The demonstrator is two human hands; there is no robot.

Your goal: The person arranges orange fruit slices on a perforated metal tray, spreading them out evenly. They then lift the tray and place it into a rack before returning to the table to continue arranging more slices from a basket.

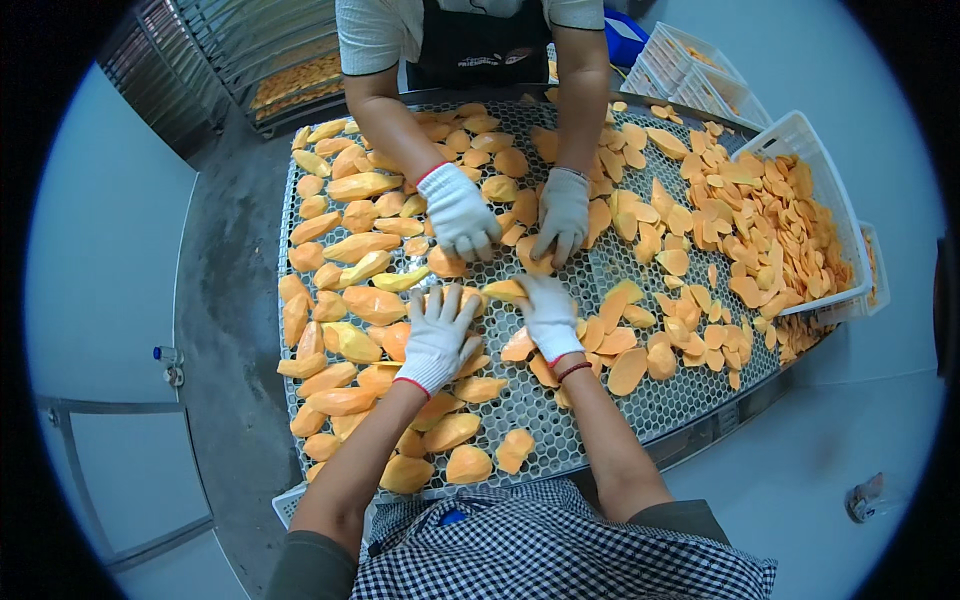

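Note:
My left hand [437,335], in a white knit glove with a red cuff, lies palm down with its fingers spread over orange root slices, which look like sweet potato. My right hand [549,312], gloved alike, has its fingers closed at the end of a yellow-orange slice [503,290]; the grip is partly hidden. Both hands are above a mesh tray [515,400]. Long slices [375,305] lie in rows around my left hand. Smaller loose slices [627,370] are scattered right of my right hand.
Opposite me, a person's gloved hands [461,215] work among the slices, close to mine. A white crate [812,135] tips a heap of slices [775,225] onto the tray's right end. More crates [690,65] stand behind; a tray rack [225,50] is at the far left.

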